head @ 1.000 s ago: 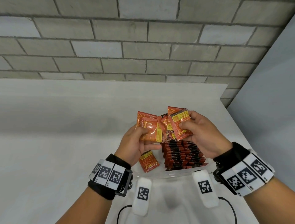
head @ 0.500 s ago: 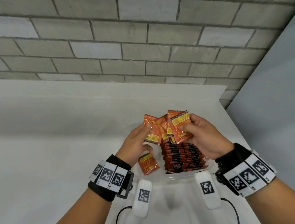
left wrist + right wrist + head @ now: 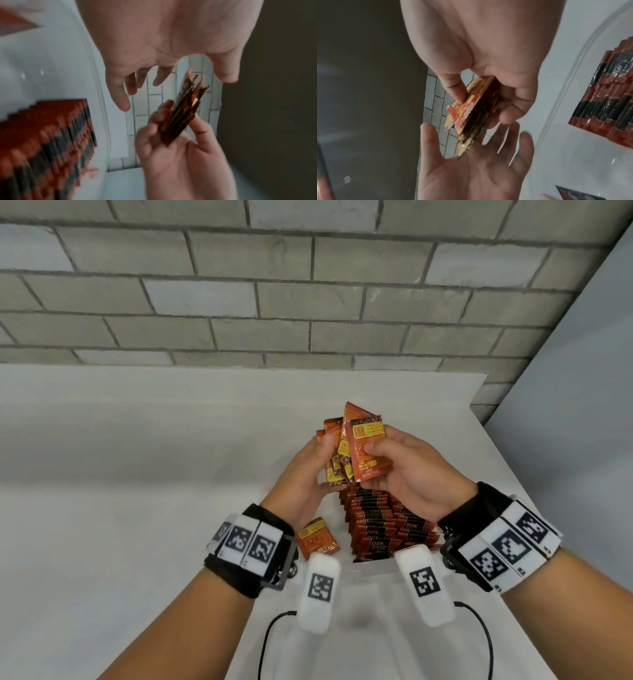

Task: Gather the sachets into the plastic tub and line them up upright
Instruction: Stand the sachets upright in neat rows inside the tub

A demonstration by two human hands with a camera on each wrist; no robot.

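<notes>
Above the clear plastic tub (image 3: 371, 566) my right hand (image 3: 376, 460) pinches a bunch of orange sachets (image 3: 366, 433), thumb on the front one. My left hand (image 3: 318, 453) is beside the bunch with straight, spread fingers and grips nothing. In the right wrist view the bunch (image 3: 471, 112) stands edge-down close over the flat left palm (image 3: 471, 169); contact is unclear. A row of upright sachets (image 3: 380, 525) fills the tub's right part. One loose sachet (image 3: 317, 539) lies flat in the left part.
The tub stands near the right edge of a white table (image 3: 137, 474). A grey brick wall (image 3: 308, 285) runs behind it and a grey panel (image 3: 582, 405) stands to the right. Two white tagged pods (image 3: 318, 594) with cables lie near the front.
The left hand brought its sachets to the right-hand bunch and let go; its fingers are now straight. All held sachets are now in the right hand.
</notes>
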